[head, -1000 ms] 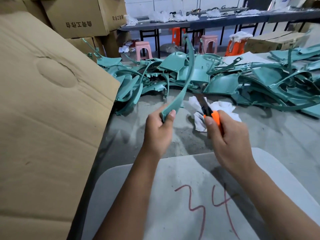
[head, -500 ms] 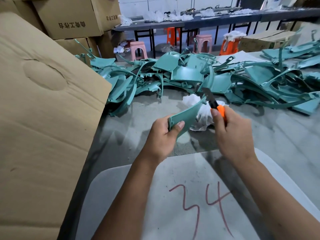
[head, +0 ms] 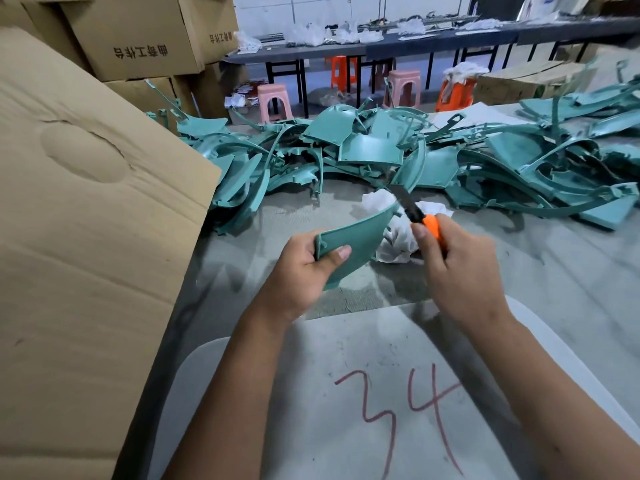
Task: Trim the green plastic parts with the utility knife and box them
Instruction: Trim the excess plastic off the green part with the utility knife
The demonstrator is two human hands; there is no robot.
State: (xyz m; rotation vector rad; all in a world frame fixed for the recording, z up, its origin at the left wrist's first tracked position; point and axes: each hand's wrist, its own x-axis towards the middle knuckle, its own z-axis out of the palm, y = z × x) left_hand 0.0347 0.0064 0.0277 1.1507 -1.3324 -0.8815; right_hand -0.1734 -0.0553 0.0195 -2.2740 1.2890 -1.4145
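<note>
My left hand grips a curved green plastic part by its near end, thumb across its face, and holds it above the grey table. My right hand grips an orange utility knife. The dark blade points up and left, with its tip at the far upper corner of the held part. A large heap of green plastic parts lies across the far side of the table.
A big cardboard box flap rises at my left. A crumpled white cloth lies under the knife. A pale board marked "34" sits nearest me. Stacked cartons, plastic stools and long benches stand behind.
My left hand has tipped the green part down from standing upright to lying nearly flat. My right hand has brought the knife blade against the part's far edge.
</note>
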